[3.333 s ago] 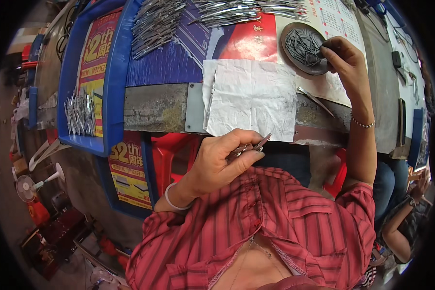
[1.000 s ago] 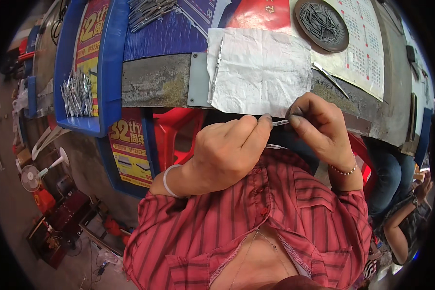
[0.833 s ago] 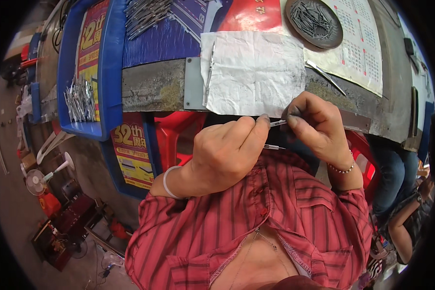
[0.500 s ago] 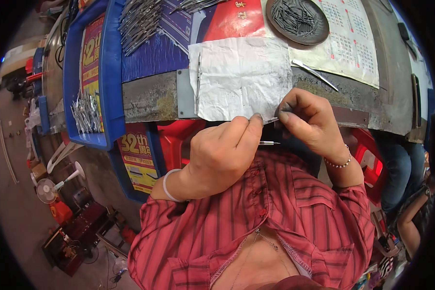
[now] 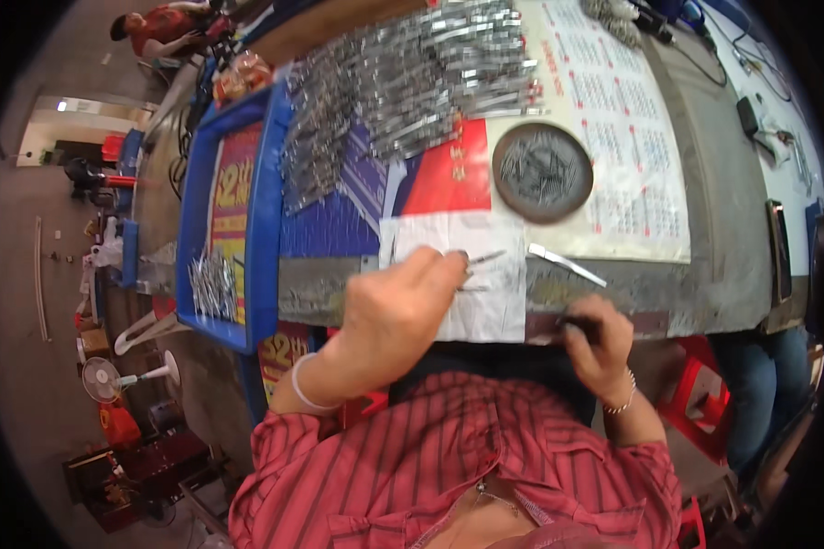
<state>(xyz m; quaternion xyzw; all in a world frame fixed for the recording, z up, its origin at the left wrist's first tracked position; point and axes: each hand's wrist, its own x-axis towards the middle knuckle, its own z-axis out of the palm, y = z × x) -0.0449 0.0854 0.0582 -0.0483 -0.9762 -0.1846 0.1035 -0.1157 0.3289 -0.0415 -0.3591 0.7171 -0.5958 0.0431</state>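
Observation:
My left hand (image 5: 398, 316) is closed over the white sheet (image 5: 499, 316), pinching a slim pointed metal rod (image 5: 487, 257) between thumb and forefinger. Below its fingertips a second thin metal piece (image 5: 471, 289) shows; whether the hand holds it or it lies on the sheet, I cannot tell. Near the table's front edge, right of the sheet, is my right hand (image 5: 604, 343). Its fingers are curled together, their darkened tips blurred, and anything between them cannot be made out. A flat silver tool like tweezers (image 5: 566, 265) lies just beyond it.
A brown round dish (image 5: 511, 203) holds many short dark metal pins. Bundles of silver rods (image 5: 412, 82) cover the table's far side. At left stands a blue tray (image 5: 264, 229) with a heap of slim silver rods (image 5: 213, 286). A dark phone-like object (image 5: 778, 252) lies far right.
My hands have come apart: the left moved forward over the sheet with the rod, the right away to the right and lower. The view has tilted to show more of the table's far side.

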